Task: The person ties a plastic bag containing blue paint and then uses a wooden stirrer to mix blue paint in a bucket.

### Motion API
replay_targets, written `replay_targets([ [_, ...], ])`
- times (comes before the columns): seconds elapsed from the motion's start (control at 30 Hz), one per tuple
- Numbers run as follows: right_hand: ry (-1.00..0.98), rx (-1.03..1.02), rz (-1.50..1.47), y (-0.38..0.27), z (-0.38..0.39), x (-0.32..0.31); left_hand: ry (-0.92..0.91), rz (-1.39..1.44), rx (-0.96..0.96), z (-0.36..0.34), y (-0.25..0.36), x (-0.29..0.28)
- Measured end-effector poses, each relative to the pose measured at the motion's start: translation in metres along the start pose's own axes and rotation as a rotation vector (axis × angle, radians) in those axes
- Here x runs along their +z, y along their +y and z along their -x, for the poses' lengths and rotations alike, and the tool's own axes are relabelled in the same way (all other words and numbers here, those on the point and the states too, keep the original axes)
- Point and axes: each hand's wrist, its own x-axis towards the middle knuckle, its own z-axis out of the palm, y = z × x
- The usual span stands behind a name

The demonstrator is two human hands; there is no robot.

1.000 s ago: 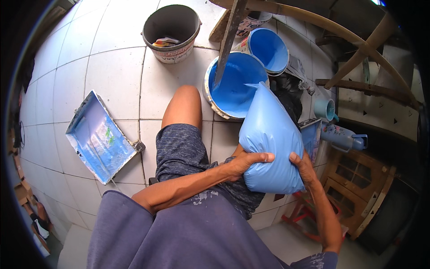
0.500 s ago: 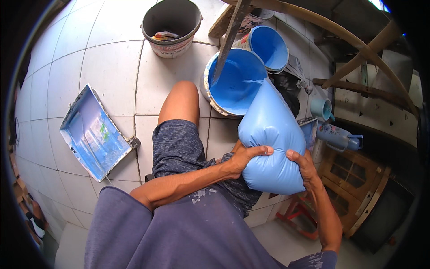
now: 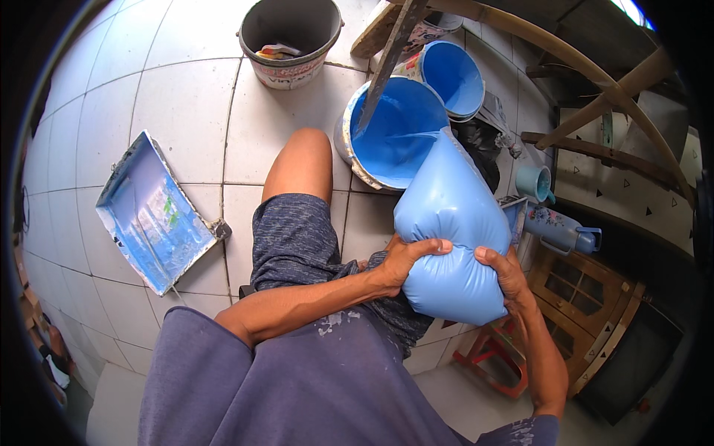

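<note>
A plump bag of light-blue paint (image 3: pixel 454 197) is gripped between my two hands, its narrow tip at the bucket's rim. My left hand (image 3: pixel 407 266) wraps its left side, thumb pressed across the front. On the other side my right hand (image 3: pixel 507 276) clasps the bag, thumb on the front; its remaining fingers are mostly hidden. From the tip a thin blue stream (image 3: pixel 410 134) runs into the paint-smeared bucket (image 3: pixel 345 145), which is blue inside. A long flat stick (image 3: pixel 388 63) slants down into that bucket.
A paint tray (image 3: pixel 152 215) lies left on the tiles. A dark bucket (image 3: pixel 290 37) stands far off, and a second blue-lined bucket (image 3: pixel 455 78) is behind the first. Rightward are a blue mug (image 3: pixel 532 182), a flask (image 3: pixel 554 227), curved wooden legs (image 3: pixel 587 63) and a red stool (image 3: pixel 494 364).
The blue stream from the bag's tip reaches farther into the bucket. Both hands keep their hold on the bag, and the whole view has shifted slightly.
</note>
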Motion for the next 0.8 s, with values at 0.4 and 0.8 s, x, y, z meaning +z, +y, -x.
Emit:
replay_targets([
  [0.4, 0.007, -0.019, -0.004, 0.0026, -0.0016, 0.0011, 0.049, 0.11, 0.018, 0.0003, 0.0002, 0.0018],
  [0.8, 0.005, -0.012, 0.022, 0.0003, -0.0041, 0.0026, 0.046, 0.156, -0.008, 0.0005, -0.0019, -0.0023],
])
